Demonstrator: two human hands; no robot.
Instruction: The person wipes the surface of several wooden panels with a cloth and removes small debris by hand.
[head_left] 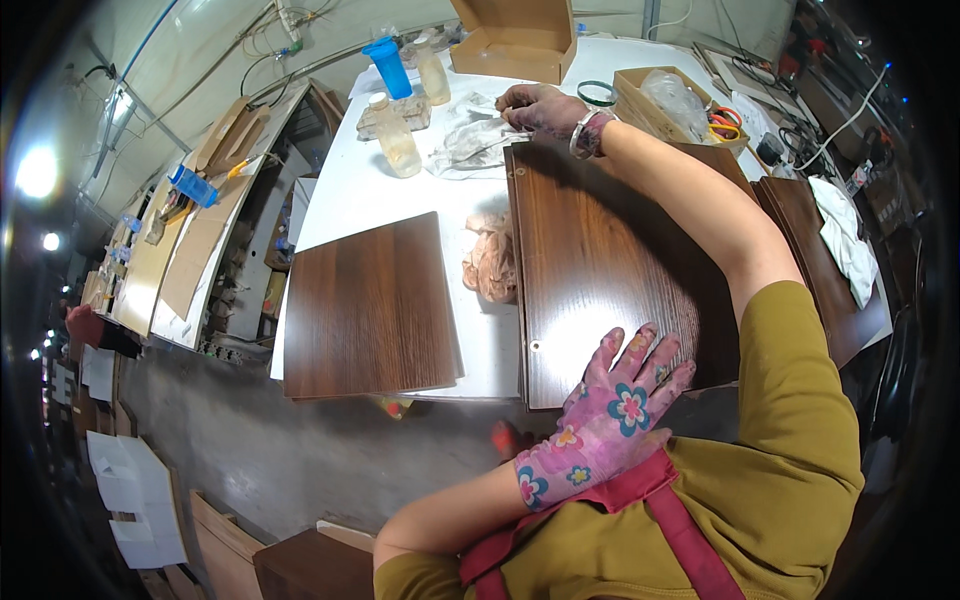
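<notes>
My left hand [628,405], in a pink flowered glove, lies with fingers stretched out on the near edge of a dark brown wooden panel [600,260]. Over the panel's far edge reaches my right hand [550,112], in a dark-stained glove with a bracelet at the wrist. Its fingers are curled together beside a crumpled grey-white cloth [470,145]; what they hold, if anything, is hidden. Another brown panel [375,305] lies flat to the left. Between the two panels sits a crumpled pinkish-brown cloth [490,260], partly behind the larger panel's edge.
On the white table [335,215] stand a blue cup [390,70], a clear bottle [397,140] and an open cardboard box [515,45]. At the back right, a shallow box [640,85] holds a plastic bag and orange-handled scissors [725,122]. A white cloth [845,240] drapes over panels at right.
</notes>
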